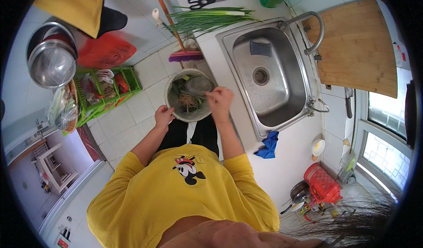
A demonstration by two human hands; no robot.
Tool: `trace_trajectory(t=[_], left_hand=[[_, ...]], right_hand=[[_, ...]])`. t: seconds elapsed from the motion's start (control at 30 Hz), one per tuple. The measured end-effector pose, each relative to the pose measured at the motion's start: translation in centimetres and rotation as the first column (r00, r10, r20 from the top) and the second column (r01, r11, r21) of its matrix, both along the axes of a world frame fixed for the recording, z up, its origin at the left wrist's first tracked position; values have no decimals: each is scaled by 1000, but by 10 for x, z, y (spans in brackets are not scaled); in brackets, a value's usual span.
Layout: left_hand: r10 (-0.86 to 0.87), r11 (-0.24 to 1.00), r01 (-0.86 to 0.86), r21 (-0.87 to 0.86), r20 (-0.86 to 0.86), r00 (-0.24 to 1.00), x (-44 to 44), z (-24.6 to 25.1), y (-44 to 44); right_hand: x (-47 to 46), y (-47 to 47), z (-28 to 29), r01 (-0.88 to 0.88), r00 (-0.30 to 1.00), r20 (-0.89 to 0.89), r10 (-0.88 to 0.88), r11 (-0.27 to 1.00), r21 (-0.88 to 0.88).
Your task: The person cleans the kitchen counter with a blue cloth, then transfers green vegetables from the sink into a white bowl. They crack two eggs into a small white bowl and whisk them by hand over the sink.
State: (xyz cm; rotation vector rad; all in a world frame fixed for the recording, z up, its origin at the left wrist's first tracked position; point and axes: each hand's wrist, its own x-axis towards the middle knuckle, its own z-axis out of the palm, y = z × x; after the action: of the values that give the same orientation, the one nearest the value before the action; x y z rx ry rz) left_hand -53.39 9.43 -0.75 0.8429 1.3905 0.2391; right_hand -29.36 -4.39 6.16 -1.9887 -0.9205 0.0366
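Observation:
A round, pale bin (168, 106) stands before me at my feet. Inside it lie a tuft of brown roots (189, 100) and dark green leaf scraps (178, 85). My left hand (163, 116) grips the bin's near left rim. Over the bin's right side, my right hand (220, 99) pinches a roundish grey object (199, 84) by its edge; it is blurred, and I cannot tell exactly what it is. Part of the bin's contents is hidden beneath it.
The counter with a steel sink (244, 63) rises close on my right, holding a grey scouring pad (260, 48). Scallions (211, 18) and scissors (205, 2) lie beyond it. A blue cloth (269, 145) hangs at its corner. A purple broom (185, 56) and green rack (109, 86) stand nearby.

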Motion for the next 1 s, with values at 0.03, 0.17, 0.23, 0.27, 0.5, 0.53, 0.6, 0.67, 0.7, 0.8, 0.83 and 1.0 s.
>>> trace_trajectory(t=[0.03, 0.17, 0.23, 0.27, 0.5, 0.53, 0.6, 0.67, 0.7, 0.8, 0.83, 1.0], left_hand=[[-12, 1000, 12, -3, 11, 1000, -8, 5, 3], [-29, 1000, 28, 13, 84, 996, -38, 20, 16], [-26, 999, 21, 38, 118, 993, -54, 24, 23], [-24, 999, 18, 49, 129, 991, -62, 26, 25], [-35, 985, -10, 171, 263, 964, -92, 35, 48], [-64, 978, 16, 208, 227, 972, -94, 37, 54], [-109, 968, 55, 243, 213, 971, -97, 39, 65], [-129, 959, 70, 276, 201, 971, -97, 39, 77], [-141, 954, 80, 289, 195, 971, -98, 39, 81], [-265, 926, 203, 319, 163, 950, -100, 42, 93], [-280, 912, 197, 360, 194, 940, -101, 44, 94], [-376, 841, 244, 483, 197, 906, -106, 57, 96]], right_hand=[[-23, 12, -7, -60, 997, 33, 63, 994, -88], [-87, 33, -30, -159, 986, 12, 167, 956, -246], [-109, 36, -33, -103, 994, -61, 92, 972, -212], [-118, 37, -34, -50, 995, -100, 31, 980, -193], [-154, 55, -38, 185, 562, -797, -222, 973, -141], [-157, 55, -37, 210, 535, -827, -172, 975, -67], [-164, 51, -32, 306, 412, -883, -224, 947, -97], [-168, 47, -23, 338, 329, -943, -51, 939, 67], [-169, 46, -19, 368, 269, -963, 6, 923, 108], [-166, 53, -8, 401, 199, -960, 196, 878, 262], [-164, 59, -6, 421, 160, -966, 204, 871, 254], [-161, 89, -10, 372, 194, -928, 317, 852, 369]])
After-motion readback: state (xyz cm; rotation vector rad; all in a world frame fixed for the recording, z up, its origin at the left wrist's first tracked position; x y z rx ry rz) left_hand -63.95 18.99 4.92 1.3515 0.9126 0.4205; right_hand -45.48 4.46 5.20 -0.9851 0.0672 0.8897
